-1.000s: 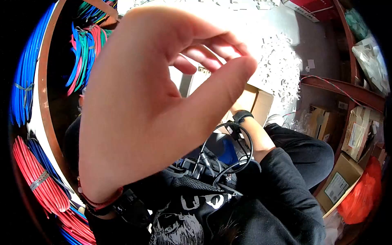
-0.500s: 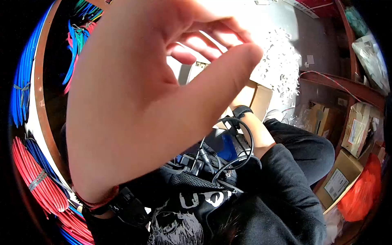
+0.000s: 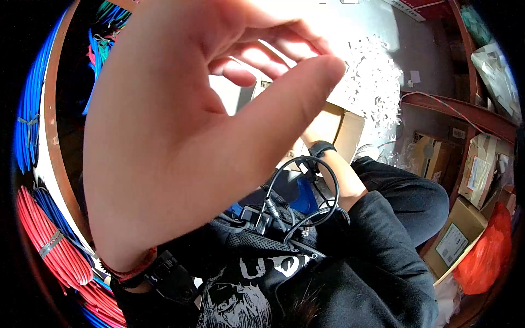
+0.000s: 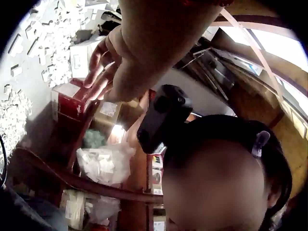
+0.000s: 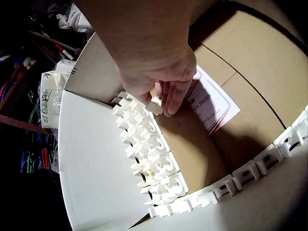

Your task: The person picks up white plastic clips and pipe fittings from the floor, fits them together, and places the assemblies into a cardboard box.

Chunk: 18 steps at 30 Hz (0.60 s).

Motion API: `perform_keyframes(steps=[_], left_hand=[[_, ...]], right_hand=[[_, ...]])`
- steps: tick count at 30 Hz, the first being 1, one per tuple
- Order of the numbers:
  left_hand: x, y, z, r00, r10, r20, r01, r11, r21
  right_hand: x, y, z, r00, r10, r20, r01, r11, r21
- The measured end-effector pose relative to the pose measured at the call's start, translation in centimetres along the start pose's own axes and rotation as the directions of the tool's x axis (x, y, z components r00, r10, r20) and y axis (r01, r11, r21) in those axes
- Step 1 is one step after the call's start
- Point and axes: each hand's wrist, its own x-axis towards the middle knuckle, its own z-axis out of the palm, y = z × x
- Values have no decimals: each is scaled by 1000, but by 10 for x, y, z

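Observation:
My left hand (image 3: 186, 120) is raised close before the head camera, with its fingers loosely bent and nothing in them. The left wrist view has this hand (image 4: 113, 72) up beside the person's head and the black camera (image 4: 166, 115) worn there. Lower down, my right hand (image 5: 166, 86) reaches into an open cardboard carton (image 5: 91, 154) and pinches a small white plastic piece (image 5: 154, 107) between thumb and fingers. It is at the far end of a row of white plastic clips (image 5: 149, 149) along the carton's inner side. In the head view my left hand covers most of the right.
Many white pieces (image 3: 374, 82) lie scattered on the floor. Bundles of blue cable (image 3: 27, 120) and red cable (image 3: 54, 235) are on the left. Boxes and a red plastic bag (image 3: 484, 257) fill the right shelf. A black looped cable (image 3: 336, 191) hangs before the chest.
In the head view my left hand has shifted left and slightly up, its pose almost the same. The right forearm has hardly moved.

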Motion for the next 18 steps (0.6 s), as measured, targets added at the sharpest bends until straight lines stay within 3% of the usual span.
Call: perform_keyframes(steps=[5, 8, 11, 15, 18], left_hand=[[6, 2, -3, 997, -27, 72, 29, 999, -27], [6, 8, -3, 994, -75, 83, 75, 997, -3], [1, 4, 1, 997, -75, 5, 75, 996, -56], [5, 6, -2, 994, -97, 56, 94, 994, 58], [8, 7, -2, 991, -109, 83, 103, 992, 73]], right_hand=[[12, 8, 8, 993, 102, -58, -85, 966, 244], [10, -5, 4, 987, 103, -125, -89, 990, 112], [13, 2, 6, 993, 21, -113, -15, 998, 55], [15, -1, 6, 983, -28, -182, 7, 993, -119], [7, -24, 3, 986, 72, -153, -89, 991, -104]])
